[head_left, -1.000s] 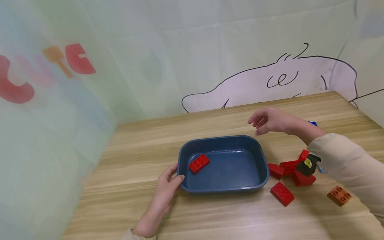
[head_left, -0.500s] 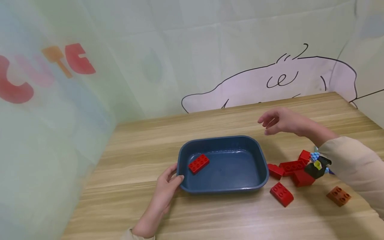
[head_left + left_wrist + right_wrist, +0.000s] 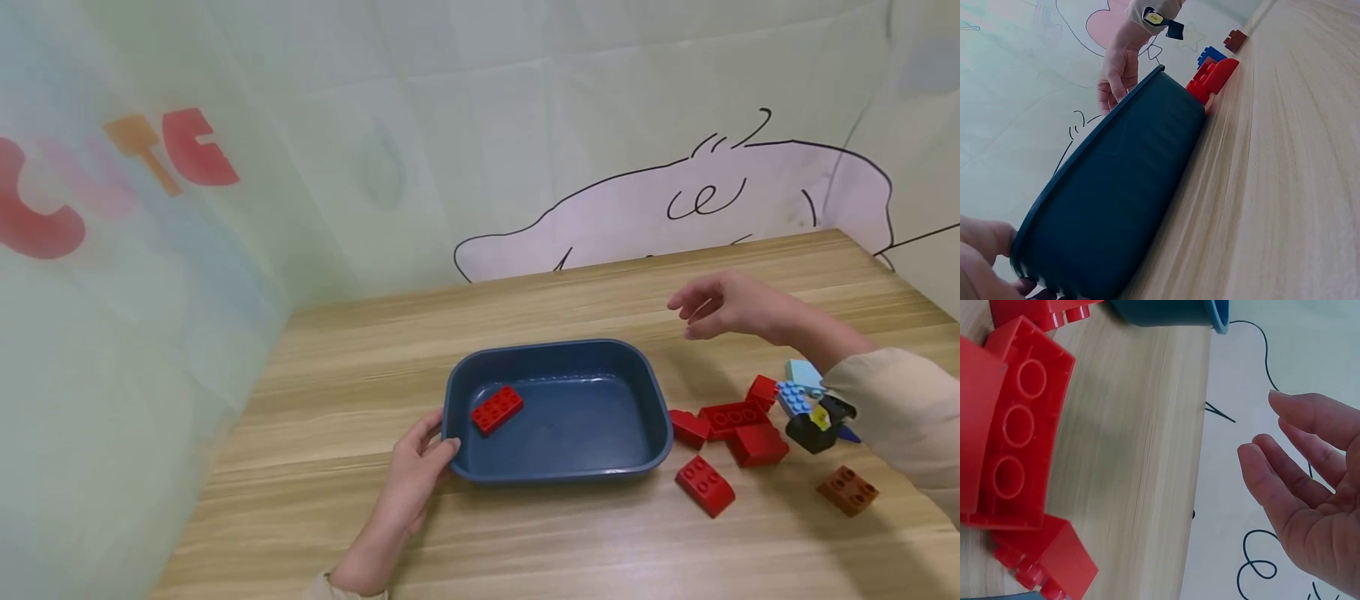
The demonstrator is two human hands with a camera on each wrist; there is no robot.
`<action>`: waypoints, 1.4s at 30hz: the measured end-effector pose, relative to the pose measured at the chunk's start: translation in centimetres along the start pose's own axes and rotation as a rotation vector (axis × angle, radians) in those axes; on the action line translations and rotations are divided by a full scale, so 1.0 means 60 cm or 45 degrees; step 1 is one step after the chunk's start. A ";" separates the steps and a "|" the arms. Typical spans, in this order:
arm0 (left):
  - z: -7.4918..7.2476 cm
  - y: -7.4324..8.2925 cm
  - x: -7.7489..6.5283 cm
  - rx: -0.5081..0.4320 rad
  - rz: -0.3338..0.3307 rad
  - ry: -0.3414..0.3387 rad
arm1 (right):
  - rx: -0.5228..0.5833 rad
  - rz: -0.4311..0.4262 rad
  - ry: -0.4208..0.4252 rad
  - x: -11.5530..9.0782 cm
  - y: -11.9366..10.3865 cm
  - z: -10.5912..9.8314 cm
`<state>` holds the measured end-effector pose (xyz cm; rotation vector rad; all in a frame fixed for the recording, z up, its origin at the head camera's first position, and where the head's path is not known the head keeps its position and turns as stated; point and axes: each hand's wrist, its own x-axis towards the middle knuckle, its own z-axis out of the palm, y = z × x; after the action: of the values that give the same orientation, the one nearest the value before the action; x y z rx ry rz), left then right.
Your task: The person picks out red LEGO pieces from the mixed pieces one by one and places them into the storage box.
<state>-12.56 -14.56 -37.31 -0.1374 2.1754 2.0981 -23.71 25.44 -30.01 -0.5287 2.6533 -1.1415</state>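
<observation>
The left hand (image 3: 422,457) grips the left end of the blue tray (image 3: 577,429), thumb hooked over the rim and fingers against the outer wall; a light, even hold should serve best, since a hard squeeze on that one end could tip or swing it. Just across the wall from that thumb, inside the tray toward its left end, one red studded brick (image 3: 498,409) lies flat with studs up, well apart from the right hand. Past the tray's right wall comes a sloped red brick (image 3: 688,427), whether touching I can't tell, and nearer the person a rounded red brick (image 3: 705,485). Beyond these hangs the right hand (image 3: 726,307), thumb and fingers parted and lightly bent, nothing between them; coming down with a gap like that, pads along a brick's sides, would probably give the surest pick. The long red brick (image 3: 729,418) shows its hollow underside, so gripping its walls should beat feeling for studs, and with red neighbours crowding it, the rounded one looks easier. Farther right a light blue piece (image 3: 793,398) lies near the sleeve (image 3: 896,417), and an orange brick (image 3: 848,490) sits well apart from both hands
</observation>
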 end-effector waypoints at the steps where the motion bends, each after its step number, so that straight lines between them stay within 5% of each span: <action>1: 0.000 0.000 0.000 -0.001 0.000 0.001 | 0.002 0.003 0.004 -0.001 0.002 -0.001; 42: 0.002 -0.002 0.001 -0.019 -0.011 0.029 | -0.016 0.169 0.024 -0.071 0.096 -0.012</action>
<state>-12.57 -14.46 -37.46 -0.1727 2.1687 2.1188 -21.44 31.26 -33.54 -0.3397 2.6679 -1.0970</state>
